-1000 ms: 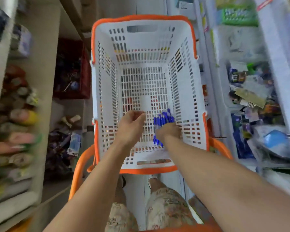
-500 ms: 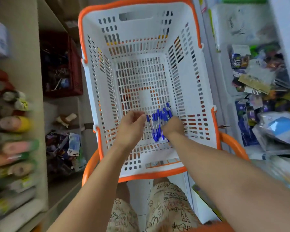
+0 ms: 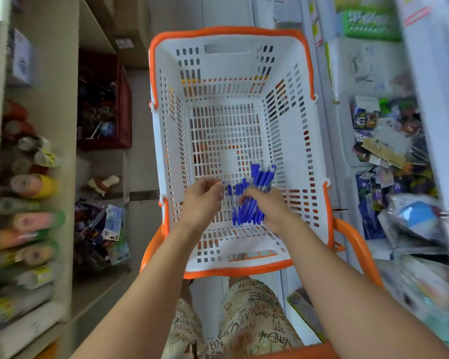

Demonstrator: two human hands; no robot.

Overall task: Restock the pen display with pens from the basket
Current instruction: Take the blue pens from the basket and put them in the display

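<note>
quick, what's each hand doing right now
Left hand: fingers curled at the loose pens; a grip cannot be told.
Right hand: holds a bundle of blue pens inside the basket.

A bundle of clear-barrelled pens (image 3: 252, 198) with blue caps is seen fanned out low inside the white, orange-rimmed slotted basket (image 3: 228, 73), near its right wall.

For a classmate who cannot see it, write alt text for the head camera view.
Two bare hands gather blue pens inside a white, orange-rimmed basket: the right hand grips a bundle, the left hand reaches toward it. Cluttered shop shelves stand on both sides.
</note>
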